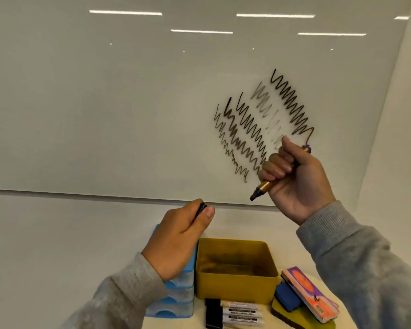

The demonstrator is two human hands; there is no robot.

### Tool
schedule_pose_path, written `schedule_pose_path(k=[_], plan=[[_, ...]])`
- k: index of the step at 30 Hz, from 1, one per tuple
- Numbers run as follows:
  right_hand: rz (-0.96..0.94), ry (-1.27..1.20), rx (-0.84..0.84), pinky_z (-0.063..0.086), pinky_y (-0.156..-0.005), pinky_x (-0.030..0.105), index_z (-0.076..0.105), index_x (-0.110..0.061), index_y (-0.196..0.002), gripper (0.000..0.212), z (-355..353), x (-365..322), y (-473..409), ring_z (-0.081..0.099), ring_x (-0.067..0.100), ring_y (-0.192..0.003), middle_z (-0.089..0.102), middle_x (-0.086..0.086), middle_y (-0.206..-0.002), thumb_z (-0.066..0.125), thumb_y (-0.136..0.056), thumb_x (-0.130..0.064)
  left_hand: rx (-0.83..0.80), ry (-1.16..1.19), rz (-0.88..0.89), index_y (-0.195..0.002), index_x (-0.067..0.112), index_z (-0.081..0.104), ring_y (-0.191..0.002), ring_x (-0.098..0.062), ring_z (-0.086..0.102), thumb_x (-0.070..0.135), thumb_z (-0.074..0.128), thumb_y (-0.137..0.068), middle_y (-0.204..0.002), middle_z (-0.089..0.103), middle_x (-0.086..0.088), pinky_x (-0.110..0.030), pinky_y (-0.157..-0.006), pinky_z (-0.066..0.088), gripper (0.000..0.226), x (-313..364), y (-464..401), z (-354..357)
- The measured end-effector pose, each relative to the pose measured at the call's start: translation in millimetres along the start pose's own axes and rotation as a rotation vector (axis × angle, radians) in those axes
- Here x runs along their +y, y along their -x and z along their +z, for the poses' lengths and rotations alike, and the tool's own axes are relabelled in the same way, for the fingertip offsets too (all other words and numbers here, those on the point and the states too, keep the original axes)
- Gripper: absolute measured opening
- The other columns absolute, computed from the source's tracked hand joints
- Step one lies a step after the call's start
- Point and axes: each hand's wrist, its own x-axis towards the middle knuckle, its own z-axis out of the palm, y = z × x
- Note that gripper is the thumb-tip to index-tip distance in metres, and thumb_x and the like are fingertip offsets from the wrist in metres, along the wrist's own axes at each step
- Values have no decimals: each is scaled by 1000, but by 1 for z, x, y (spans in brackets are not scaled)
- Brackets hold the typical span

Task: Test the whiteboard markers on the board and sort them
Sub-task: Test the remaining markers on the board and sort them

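The marker (268, 184) is gripped by the right hand (294, 176), tip down-left; the cap (202, 207) is pinched by the left hand (180, 238).

Pale table (347, 321) carries yellow box (235, 281): blue box (176, 302) left, markers (237, 314) in front, erasers (304, 298) right.

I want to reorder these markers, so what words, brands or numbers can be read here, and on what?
Markers lying on the table: dark printed bands on their labels, too blurred to read.
Orange and purple eraser: small print, too small to read.
Whiteboard: only test scribbles, no words.
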Motion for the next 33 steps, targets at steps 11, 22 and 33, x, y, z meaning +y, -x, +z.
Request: schedule_pose_path(k=[11,22,33], plan=[[-55,705,179,37,-73,34,64,-22,-83,37,-32,15,-14,48,19,-84,61,-2,-87,50,-99,-51,89,-110,-49,-68,12,42,-53,-4,38,30,62,-97,-55,39,11,-18,-52,29,40,-17,-19,11],[-278,798,-9,59,-76,35,71,-4,-98,22,-24,-37,-59,72,28,-84,76,14,-92,67,-95,-26,209,-417,205,-76,27,51,-62,-4,48,44,52,-100,-67,51,12,-25,-59,40,29,31,-158,-16],[-869,1012,116,62,-81,34,75,-18,-101,15,14,-150,-123,74,12,-83,76,-3,-89,78,-86,-20,200,-793,396,-155,23,32,-150,-16,25,49,37,-104,-164,23,4,-38,-122,26,58,113,-278,-22]])
